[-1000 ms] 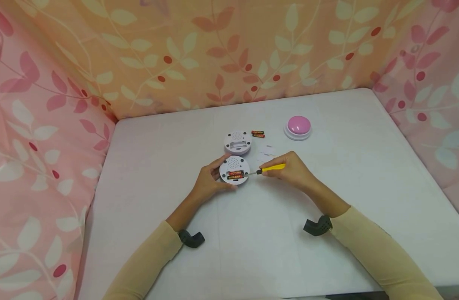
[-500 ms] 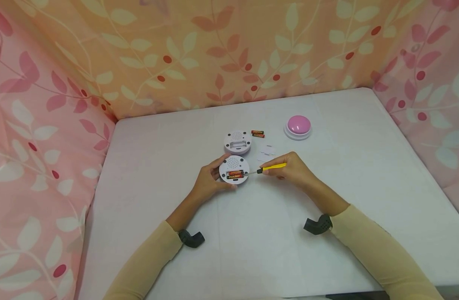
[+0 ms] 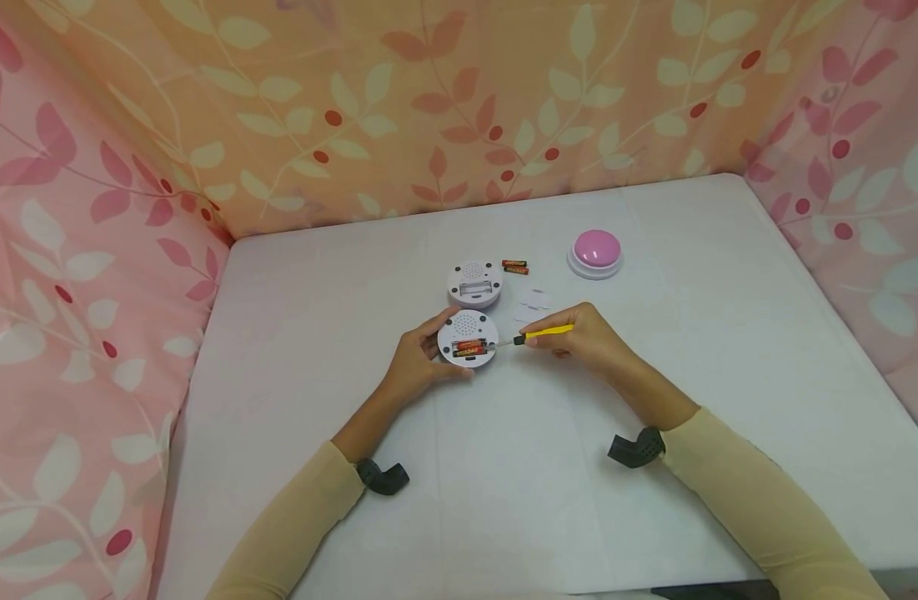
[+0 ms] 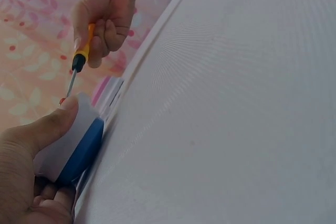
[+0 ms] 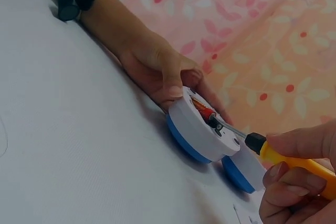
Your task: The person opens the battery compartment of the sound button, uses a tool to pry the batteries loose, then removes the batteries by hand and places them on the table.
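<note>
A round white buzzer (image 3: 468, 323) with a blue dome (image 4: 84, 153) on its underside lies upside down, slightly tilted in the right wrist view. My left hand (image 3: 417, 360) grips its left side between thumb and fingers. Two red-and-black batteries (image 3: 469, 347) sit in its uncovered compartment. In my right hand (image 3: 588, 340) is a screwdriver (image 5: 294, 167) with a yellow handle, pinched by thumb and fingers. Its metal shaft (image 5: 233, 128) reaches the right end of the batteries; whether the tip touches a battery or the compartment edge is hard to tell.
Just behind stands a second upturned buzzer (image 3: 475, 290), its compartment uncovered. Two loose batteries (image 3: 514, 267) lie to its right, with small white flat pieces (image 3: 533, 305) nearer my right hand. A pink-domed buzzer (image 3: 597, 250) stands upright at the back right. Patterned curtains (image 3: 459, 100) border the white table.
Both hands stay almost still. The screwdriver handle tilts very slightly, while its tip remains at the right end of the batteries.
</note>
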The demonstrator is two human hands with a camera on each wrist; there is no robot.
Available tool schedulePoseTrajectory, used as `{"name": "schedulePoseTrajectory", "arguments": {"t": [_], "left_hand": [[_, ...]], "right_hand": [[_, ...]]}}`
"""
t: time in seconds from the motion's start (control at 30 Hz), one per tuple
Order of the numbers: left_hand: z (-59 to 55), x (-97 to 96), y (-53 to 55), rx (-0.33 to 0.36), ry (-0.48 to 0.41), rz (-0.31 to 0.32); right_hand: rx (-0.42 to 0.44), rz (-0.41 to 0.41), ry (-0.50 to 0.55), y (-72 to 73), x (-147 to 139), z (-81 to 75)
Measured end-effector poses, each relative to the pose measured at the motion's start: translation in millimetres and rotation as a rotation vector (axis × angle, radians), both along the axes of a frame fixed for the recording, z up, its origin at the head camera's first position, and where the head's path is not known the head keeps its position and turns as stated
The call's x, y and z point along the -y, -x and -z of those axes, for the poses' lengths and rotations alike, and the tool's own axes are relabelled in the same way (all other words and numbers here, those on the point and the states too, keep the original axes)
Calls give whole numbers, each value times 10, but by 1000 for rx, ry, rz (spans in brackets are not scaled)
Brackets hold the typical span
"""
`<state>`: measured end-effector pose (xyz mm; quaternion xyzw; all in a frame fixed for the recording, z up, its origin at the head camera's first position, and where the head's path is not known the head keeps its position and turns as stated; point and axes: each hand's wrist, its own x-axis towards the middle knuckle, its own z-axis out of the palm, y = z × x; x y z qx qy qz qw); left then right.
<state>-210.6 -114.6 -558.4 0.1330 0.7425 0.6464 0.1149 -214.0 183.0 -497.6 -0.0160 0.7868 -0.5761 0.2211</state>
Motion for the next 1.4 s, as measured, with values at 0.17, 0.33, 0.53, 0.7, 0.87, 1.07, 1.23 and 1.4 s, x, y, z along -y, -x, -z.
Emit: {"name": "schedulePoseTrajectory", "arguments": {"t": [0.17, 0.33, 0.53, 0.7, 0.87, 1.07, 1.23, 1.4], "left_hand": [[-25, -4, 0, 8, 26, -10], [-11, -3, 4, 23, 25, -10], [19, -11, 4, 11, 6, -6], [21, -20, -9, 8, 0, 3], [14, -9, -2, -1, 11, 0], [17, 0, 6, -5, -3, 9], [17, 2, 2, 15, -12, 5], [8, -2, -7, 25, 4, -4]], "right_hand": [[5, 9, 5, 2, 2, -14], [12, 10, -3, 1, 1, -9], [16, 3, -18, 3, -16, -2], [17, -13, -47, 10, -59, -22], [1, -40, -41, 31, -106, -65], [-19, -54, -34, 41, -166, -143], [-60, -70, -46, 12, -227, -193], [-78, -63, -117, -11, -297, -248]]}}
